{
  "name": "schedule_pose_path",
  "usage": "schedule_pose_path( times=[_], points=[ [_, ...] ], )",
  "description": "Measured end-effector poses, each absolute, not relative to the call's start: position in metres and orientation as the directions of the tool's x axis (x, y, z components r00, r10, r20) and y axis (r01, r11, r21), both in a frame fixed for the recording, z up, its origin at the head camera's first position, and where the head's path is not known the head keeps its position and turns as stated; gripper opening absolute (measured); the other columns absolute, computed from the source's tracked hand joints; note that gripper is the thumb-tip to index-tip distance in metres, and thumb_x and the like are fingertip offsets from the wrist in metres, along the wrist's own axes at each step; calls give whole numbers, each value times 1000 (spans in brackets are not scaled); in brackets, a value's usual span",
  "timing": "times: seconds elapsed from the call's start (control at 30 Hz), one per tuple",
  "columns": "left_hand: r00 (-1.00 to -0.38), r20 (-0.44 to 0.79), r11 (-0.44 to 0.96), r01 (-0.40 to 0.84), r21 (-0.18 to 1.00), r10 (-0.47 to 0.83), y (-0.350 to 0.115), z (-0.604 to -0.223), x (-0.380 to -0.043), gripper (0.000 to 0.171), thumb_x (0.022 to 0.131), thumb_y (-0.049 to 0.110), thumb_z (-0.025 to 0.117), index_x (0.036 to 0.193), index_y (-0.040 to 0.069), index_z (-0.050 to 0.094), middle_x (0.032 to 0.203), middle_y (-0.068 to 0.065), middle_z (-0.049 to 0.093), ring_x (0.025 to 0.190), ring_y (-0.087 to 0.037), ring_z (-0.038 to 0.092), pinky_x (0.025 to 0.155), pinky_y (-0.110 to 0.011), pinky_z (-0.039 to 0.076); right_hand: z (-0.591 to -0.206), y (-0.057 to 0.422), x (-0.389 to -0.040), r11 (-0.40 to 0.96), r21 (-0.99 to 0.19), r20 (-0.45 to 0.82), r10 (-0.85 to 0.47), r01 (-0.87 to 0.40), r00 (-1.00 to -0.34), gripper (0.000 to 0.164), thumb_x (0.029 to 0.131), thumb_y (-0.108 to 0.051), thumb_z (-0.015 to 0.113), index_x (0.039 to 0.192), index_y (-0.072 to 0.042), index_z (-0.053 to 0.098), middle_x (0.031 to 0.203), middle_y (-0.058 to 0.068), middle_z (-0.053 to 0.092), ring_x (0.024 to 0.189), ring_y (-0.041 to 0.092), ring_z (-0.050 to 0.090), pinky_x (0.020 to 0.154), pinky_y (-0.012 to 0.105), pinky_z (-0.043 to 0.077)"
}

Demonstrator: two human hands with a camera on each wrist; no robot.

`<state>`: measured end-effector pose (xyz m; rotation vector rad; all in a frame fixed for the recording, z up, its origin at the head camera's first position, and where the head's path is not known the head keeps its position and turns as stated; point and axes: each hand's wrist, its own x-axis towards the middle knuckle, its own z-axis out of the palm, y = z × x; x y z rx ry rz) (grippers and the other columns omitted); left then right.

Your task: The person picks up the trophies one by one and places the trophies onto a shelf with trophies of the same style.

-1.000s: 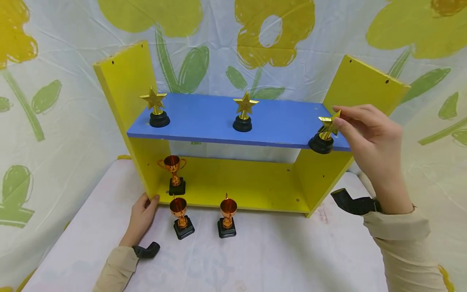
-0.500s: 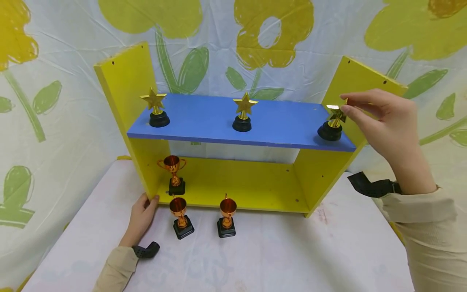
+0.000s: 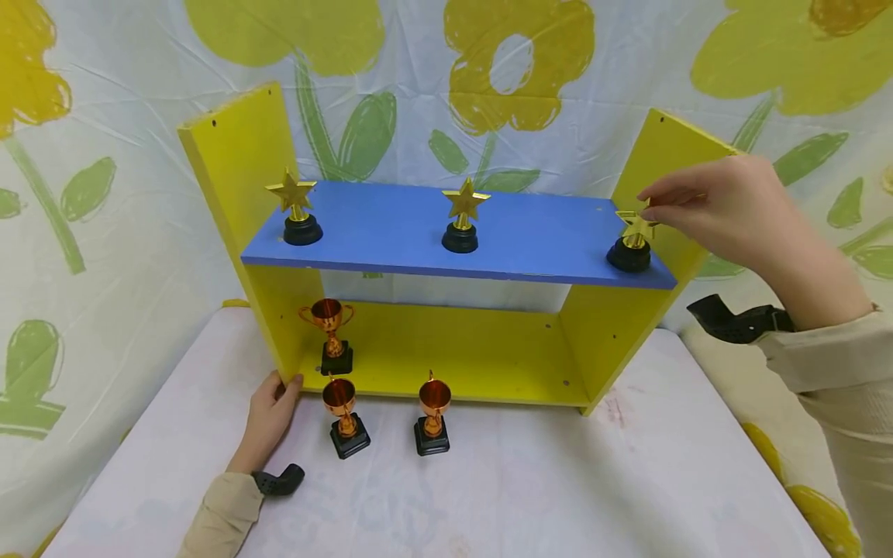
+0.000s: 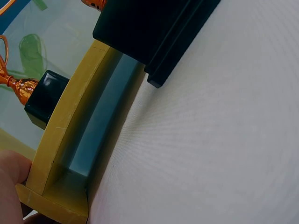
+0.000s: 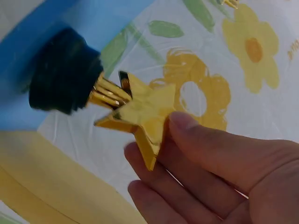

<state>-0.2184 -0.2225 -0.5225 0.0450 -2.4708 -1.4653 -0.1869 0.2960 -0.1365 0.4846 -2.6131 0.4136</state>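
My right hand [image 3: 725,205] pinches the tip of a gold star trophy [image 3: 630,249] between thumb and fingers. In the right wrist view the thumb lies on the star [image 5: 148,109]. The trophy's black round base [image 3: 628,256] stands at the right end of the blue shelf board [image 3: 537,232]. My left hand [image 3: 268,415] holds the lower left corner of the yellow shelf unit [image 3: 446,349], its fingers around the corner in the left wrist view. Two more star trophies, one at the left [image 3: 301,217] and one mid-board [image 3: 462,221], stand upright on the blue board.
One copper cup trophy [image 3: 333,341] stands on the lower yellow board, at the left. Two more cups, a left one [image 3: 346,422] and a right one [image 3: 432,422], stand on the white cloth [image 3: 530,488] before the unit. A flower-printed cloth [image 3: 412,46] hangs behind.
My right hand has carried the star trophy from the board's front edge right and back, setting its tilted base upright on the blue board. My left hand has stayed put.
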Motion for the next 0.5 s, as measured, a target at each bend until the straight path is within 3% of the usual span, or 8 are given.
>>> schedule_pose_path(
  times=[0.07,0.3,0.4,0.5],
  points=[
    [-964,211,486,108,867,-163,-222,-522,-218,38,104,30,51,124,-2,58,124,-20,61,110,-25,53,91,-27,40,-129,295,-190,913,-145,415,-293,-381,-861,16,89,-11,74,103,-4,77,90,9,75,68,-14,55,59,10,42],
    [-968,193,481,95,871,-158,-221,-520,-217,39,104,30,50,126,-1,57,126,-20,60,112,-25,52,93,-30,40,-107,290,-200,942,47,224,-335,-333,-915,14,89,-10,73,102,-4,76,93,13,74,80,28,64,63,38,47],
    [-970,196,484,102,869,-147,-222,-520,-216,41,104,31,49,128,-2,55,128,-20,59,114,-26,52,96,-36,40,-100,290,-206,953,98,130,-297,-285,-946,19,89,-16,74,104,-4,75,94,14,74,87,34,63,68,48,48],
    [-970,198,485,108,868,-140,-223,-522,-216,42,105,32,49,130,-1,54,129,-21,58,116,-27,52,98,-39,40,-95,292,-214,951,127,69,-292,-282,-954,20,87,-17,75,101,-2,75,92,14,74,88,35,64,72,51,49]
  ],
)
